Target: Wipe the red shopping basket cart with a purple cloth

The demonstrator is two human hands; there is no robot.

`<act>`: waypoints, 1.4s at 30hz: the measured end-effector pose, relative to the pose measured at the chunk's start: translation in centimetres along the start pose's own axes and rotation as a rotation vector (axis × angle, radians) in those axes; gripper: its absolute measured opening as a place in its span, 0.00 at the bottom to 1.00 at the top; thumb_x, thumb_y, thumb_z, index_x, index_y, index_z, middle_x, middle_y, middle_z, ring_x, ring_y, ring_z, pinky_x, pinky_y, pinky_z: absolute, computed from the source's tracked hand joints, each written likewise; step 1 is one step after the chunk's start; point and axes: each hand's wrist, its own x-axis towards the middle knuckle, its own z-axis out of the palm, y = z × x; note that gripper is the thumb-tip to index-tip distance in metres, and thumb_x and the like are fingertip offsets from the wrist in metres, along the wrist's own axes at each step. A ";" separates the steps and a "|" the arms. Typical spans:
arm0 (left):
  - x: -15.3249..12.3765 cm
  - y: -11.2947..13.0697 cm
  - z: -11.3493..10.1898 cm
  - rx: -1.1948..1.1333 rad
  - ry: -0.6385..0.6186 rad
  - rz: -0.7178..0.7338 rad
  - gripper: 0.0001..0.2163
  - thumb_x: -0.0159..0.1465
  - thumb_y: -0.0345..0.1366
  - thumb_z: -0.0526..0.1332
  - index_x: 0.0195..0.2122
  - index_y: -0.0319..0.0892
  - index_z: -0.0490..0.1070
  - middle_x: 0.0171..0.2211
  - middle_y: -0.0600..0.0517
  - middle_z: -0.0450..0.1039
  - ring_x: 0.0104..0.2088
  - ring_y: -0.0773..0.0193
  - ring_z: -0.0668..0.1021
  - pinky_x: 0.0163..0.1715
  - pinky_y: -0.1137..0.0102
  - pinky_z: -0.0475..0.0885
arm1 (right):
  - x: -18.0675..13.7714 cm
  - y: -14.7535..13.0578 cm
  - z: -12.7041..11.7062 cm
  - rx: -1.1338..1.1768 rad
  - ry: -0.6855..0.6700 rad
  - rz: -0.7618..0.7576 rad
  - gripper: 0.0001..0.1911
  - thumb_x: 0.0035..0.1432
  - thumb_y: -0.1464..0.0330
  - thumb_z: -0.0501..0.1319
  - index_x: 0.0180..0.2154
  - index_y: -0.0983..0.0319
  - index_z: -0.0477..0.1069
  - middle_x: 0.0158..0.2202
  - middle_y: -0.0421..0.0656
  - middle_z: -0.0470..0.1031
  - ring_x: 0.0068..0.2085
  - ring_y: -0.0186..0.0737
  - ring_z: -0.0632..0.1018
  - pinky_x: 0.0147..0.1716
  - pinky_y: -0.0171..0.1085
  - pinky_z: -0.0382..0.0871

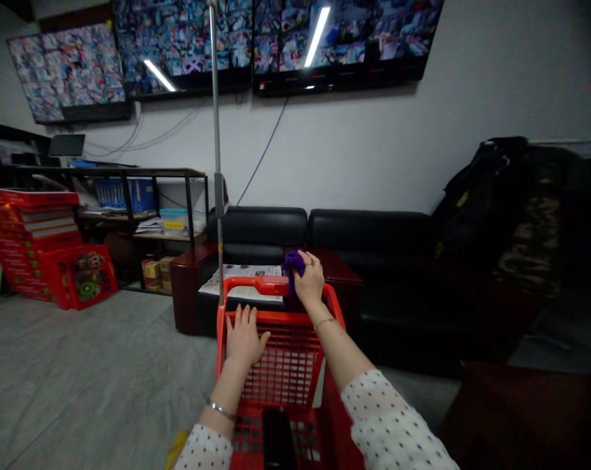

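Note:
A red plastic shopping cart (280, 365) with a lattice basket stands right in front of me. My right hand (309, 279) is closed around a bunched purple cloth (293, 261) at the cart's handle (273, 285). Lower and to the left, my left hand (245, 336) lies with fingers stretched out on the basket's upper rim. A tall grey metal pole (217, 130) rises from the cart's left corner. Inside the cart rests a black object (278, 437) whose kind I cannot make out.
Behind the cart are black sofas (368, 238) with wooden armrests, newspaper (211, 282) on one seat. Stacked red boxes (25, 261) and a shelf (162, 173) stand left. Dark clothes (491, 189) hang at the right. Screens (187, 46) cover the upper wall.

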 end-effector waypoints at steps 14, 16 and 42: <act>-0.2 -0.5 0.4 -0.033 0.015 0.015 0.34 0.62 0.51 0.54 0.65 0.37 0.57 0.67 0.42 0.55 0.69 0.47 0.52 0.67 0.49 0.46 | -1.8 -6.4 6.2 -0.266 -0.454 -0.422 0.19 0.65 0.57 0.52 0.45 0.57 0.79 0.52 0.49 0.73 0.52 0.49 0.69 0.49 0.44 0.62; -0.4 -0.6 0.3 -0.033 0.017 0.011 0.32 0.63 0.50 0.54 0.66 0.40 0.56 0.68 0.44 0.55 0.69 0.50 0.53 0.67 0.49 0.47 | -1.5 -5.0 5.7 -0.259 -0.440 -0.425 0.17 0.65 0.60 0.53 0.48 0.54 0.77 0.53 0.46 0.72 0.50 0.46 0.70 0.47 0.41 0.64; 0.1 0.4 0.4 0.052 0.037 0.076 0.32 0.62 0.46 0.56 0.66 0.38 0.55 0.67 0.43 0.56 0.69 0.49 0.53 0.66 0.49 0.48 | 1.5 7.8 -3.0 -0.631 -0.417 -0.047 0.18 0.67 0.61 0.51 0.47 0.60 0.75 0.49 0.52 0.72 0.47 0.47 0.72 0.40 0.40 0.68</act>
